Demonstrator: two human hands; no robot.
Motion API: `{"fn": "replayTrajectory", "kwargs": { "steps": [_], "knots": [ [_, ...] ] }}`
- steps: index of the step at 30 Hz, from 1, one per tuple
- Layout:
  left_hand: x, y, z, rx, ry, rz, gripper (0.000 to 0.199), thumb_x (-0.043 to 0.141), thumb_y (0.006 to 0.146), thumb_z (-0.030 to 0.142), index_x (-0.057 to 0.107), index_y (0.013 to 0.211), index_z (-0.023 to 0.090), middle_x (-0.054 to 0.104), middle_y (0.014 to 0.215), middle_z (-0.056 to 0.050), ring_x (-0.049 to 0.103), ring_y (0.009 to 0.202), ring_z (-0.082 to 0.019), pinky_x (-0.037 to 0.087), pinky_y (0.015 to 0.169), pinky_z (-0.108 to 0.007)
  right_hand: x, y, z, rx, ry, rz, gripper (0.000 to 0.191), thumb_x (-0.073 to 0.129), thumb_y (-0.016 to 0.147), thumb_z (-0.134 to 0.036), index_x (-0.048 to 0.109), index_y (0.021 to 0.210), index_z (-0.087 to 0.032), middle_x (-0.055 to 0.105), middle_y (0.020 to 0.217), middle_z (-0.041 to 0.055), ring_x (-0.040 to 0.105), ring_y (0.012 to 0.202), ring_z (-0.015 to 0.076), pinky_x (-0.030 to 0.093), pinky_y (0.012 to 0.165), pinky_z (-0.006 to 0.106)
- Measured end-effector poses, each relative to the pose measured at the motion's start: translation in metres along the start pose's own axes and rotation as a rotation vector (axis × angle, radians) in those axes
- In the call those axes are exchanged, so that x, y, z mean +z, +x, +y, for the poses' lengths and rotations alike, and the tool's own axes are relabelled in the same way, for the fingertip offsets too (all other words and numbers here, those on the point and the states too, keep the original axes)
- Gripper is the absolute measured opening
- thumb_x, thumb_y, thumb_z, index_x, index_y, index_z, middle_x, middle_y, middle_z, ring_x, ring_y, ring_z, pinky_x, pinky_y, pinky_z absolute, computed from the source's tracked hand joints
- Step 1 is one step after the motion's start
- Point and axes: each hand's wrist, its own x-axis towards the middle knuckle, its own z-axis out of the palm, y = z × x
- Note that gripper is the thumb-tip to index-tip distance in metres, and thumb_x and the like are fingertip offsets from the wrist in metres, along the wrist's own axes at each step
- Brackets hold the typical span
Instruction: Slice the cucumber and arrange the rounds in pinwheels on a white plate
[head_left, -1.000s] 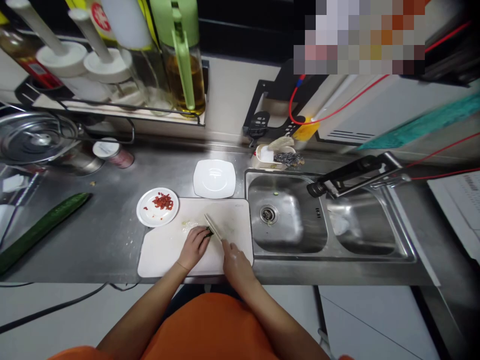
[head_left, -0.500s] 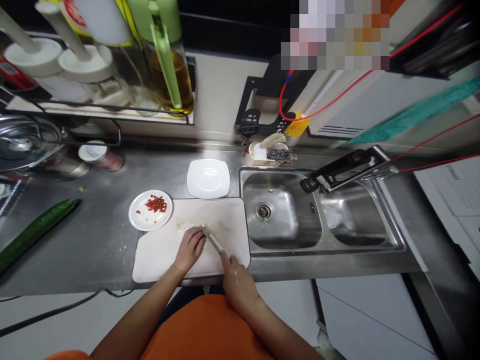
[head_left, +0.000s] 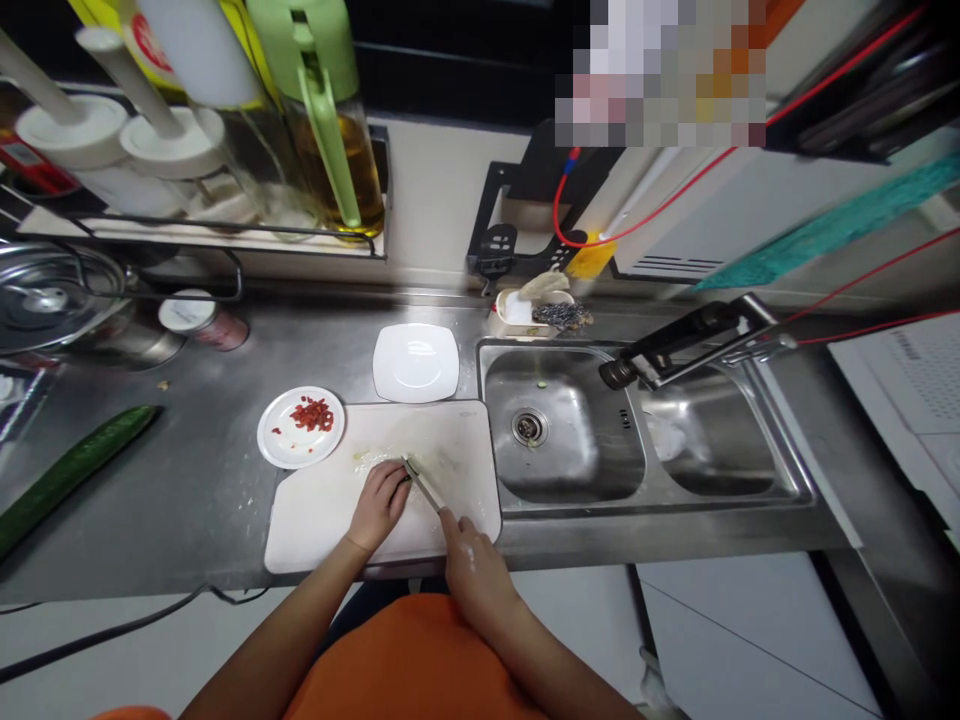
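Observation:
My right hand (head_left: 476, 560) is closed round the handle of a kitchen knife (head_left: 425, 487), whose blade points up and left over the white cutting board (head_left: 330, 530). Beside the blade tip, my left hand (head_left: 381, 500) has its fingers bent and pressed down on a small green vegetable piece (head_left: 409, 478), mostly hidden under the fingertips. Wet pale-green bits lie on the board just beyond the fingers. A round white plate (head_left: 274, 445) with chopped red pieces (head_left: 313, 414) overlaps the board's upper left corner. Behind the board sits a squarish white plate (head_left: 416, 362) holding nothing.
On the right is a double steel sink (head_left: 566, 470) with a black faucet (head_left: 675, 345). A whole cucumber (head_left: 82, 465) lies at the far left. A lidded tin (head_left: 202, 320) and a rack (head_left: 300, 240) with an oil bottle (head_left: 345, 170) stand at the back.
The view has shifted slightly. Both hands and the knife keep almost the same place on the board, and a bit more green shows at the left fingertips.

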Motion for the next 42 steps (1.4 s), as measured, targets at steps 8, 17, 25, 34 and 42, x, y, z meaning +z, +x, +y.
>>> {"fn": "replayTrajectory", "kwargs": {
  "steps": [8, 17, 25, 34, 42],
  "knots": [
    [0.002, -0.001, -0.003, 0.012, 0.004, -0.005, 0.020, 0.048, 0.088, 0.022, 0.057, 0.105, 0.020, 0.059, 0.108, -0.010, 0.053, 0.107, -0.021, 0.047, 0.095, -0.041, -0.002, -0.001, 0.000, 0.004, 0.001, -0.033, 0.054, 0.031, 0.085, -0.001, 0.038, 0.137, -0.015, 0.058, 0.107, 0.0135, 0.060, 0.088, 0.0203, 0.043, 0.073, 0.024],
    [0.001, 0.000, -0.002, 0.021, -0.004, 0.002, 0.020, 0.050, 0.087, 0.021, 0.058, 0.105, 0.020, 0.059, 0.106, -0.009, 0.054, 0.105, -0.020, 0.047, 0.094, -0.041, 0.007, 0.005, 0.008, -0.043, 0.004, 0.023, 0.056, 0.034, 0.080, 0.002, 0.042, 0.133, -0.014, 0.060, 0.098, 0.0113, 0.059, 0.082, 0.0187, 0.043, 0.071, 0.023],
    [0.003, -0.001, -0.004, 0.058, 0.007, 0.025, 0.019, 0.051, 0.087, 0.021, 0.058, 0.104, 0.019, 0.060, 0.105, -0.008, 0.055, 0.103, -0.020, 0.047, 0.093, -0.040, 0.012, 0.006, 0.010, -0.098, -0.038, 0.112, 0.048, 0.038, 0.082, 0.000, 0.046, 0.127, -0.012, 0.061, 0.094, 0.0102, 0.059, 0.083, 0.0180, 0.043, 0.073, 0.023],
    [0.003, 0.000, -0.005, 0.072, -0.001, 0.022, 0.019, 0.051, 0.086, 0.019, 0.057, 0.105, 0.019, 0.061, 0.104, -0.008, 0.055, 0.103, -0.020, 0.047, 0.093, -0.041, 0.007, 0.012, 0.006, -0.114, -0.077, 0.108, 0.044, 0.040, 0.082, -0.001, 0.047, 0.124, -0.013, 0.061, 0.094, 0.0096, 0.060, 0.081, 0.0184, 0.043, 0.069, 0.023],
    [0.003, -0.001, -0.005, 0.066, -0.003, 0.028, 0.019, 0.051, 0.086, 0.019, 0.058, 0.104, 0.019, 0.061, 0.104, -0.008, 0.055, 0.104, -0.020, 0.047, 0.093, -0.041, -0.002, 0.016, -0.002, -0.093, -0.117, 0.075, 0.046, 0.038, 0.085, -0.002, 0.043, 0.129, -0.013, 0.061, 0.098, 0.0111, 0.060, 0.083, 0.0182, 0.044, 0.071, 0.022]
  ]
}}
